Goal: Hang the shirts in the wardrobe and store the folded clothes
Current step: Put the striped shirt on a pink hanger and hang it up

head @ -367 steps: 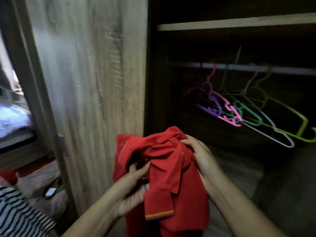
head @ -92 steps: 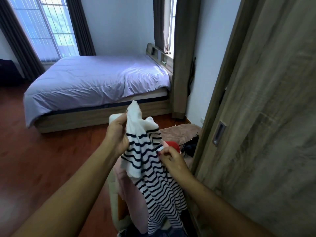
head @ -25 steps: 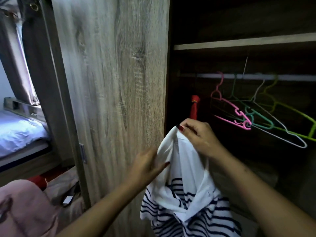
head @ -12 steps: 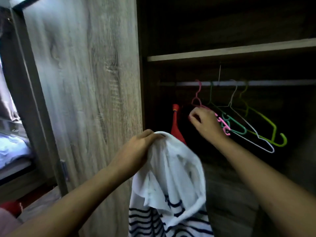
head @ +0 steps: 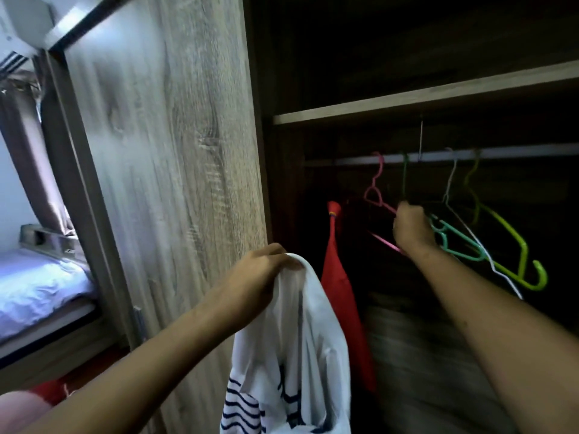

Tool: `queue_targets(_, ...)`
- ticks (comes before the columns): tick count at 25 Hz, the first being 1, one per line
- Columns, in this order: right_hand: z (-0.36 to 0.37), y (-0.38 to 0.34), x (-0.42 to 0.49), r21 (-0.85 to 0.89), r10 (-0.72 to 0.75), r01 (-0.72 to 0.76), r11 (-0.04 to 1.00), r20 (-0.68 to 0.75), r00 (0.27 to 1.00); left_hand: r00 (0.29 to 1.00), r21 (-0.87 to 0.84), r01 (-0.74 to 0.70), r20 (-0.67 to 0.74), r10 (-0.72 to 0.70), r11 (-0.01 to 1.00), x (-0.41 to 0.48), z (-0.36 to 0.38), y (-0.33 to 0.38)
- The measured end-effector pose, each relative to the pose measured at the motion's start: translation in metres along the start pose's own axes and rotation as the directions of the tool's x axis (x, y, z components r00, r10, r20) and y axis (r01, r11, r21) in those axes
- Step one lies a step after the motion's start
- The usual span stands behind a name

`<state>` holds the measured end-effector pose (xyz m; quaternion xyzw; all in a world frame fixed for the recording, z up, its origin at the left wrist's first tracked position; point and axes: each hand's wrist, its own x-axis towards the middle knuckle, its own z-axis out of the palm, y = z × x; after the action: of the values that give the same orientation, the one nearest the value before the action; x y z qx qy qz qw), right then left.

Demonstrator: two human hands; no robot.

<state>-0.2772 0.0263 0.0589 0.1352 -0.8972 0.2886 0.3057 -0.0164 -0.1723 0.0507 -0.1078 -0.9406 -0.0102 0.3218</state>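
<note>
While left hand (head: 260, 277) grips striped shirt (head: 294, 355), right hand (head: 412, 228) seemingly clutches pink hanger (head: 377, 195).

Dim wardrobe interior (head: 438, 277), motion-blurred edges

Door (head: 175, 183) left of open wardrobe (head: 407, 73), hangers (head: 488, 233) on rail (head: 517, 151) under shelf (head: 407, 104), bed (head: 37, 286) far left.

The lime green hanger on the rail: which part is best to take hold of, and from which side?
Grip the lime green hanger by its neck just under the hook, coming from the open front. It hangs rightmost on the rail, so the right hand should reach past the white wire hanger.
</note>
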Motion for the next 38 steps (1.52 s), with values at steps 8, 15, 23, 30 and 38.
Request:
queue_targets(8, 0.005, 0.002, -0.016, 0.385, 0.186, -0.137, 0.913, -0.092, 0.978, 0.994, 0.006, 0.106, 0.028, -0.106, 0.994, 0.0, 0.009, -0.012)
queue_targets(15, -0.004, 0.007, -0.027, 0.563, 0.151, -0.043, 0.826, -0.147, 0.977, 0.99, -0.027, 0.136, 0.041, -0.135, 0.99, 0.011, 0.013, -0.013)
queue_targets(23, 0.039, 0.045, -0.135, 0.683, 0.051, -0.003, 0.731, -0.051, 0.997, 0.99, 0.036, 0.096, 0.101, -0.099, 0.995, 0.013, 0.014, -0.001)
queue_targets(30, -0.026, 0.027, -0.175, 0.92, 0.246, 0.042, 0.39, -0.148, 0.958, 0.99, -0.053, 0.039, 0.14, -0.032, 0.998, 0.01, 0.017, -0.003)
queue_targets(38, -0.025, -0.038, -0.211, 0.913, -0.044, 0.16, 0.376, -0.155, 0.987, 0.983, -0.494, -0.019, 0.148, 0.106, 0.869, 0.01, -0.015, 0.006)
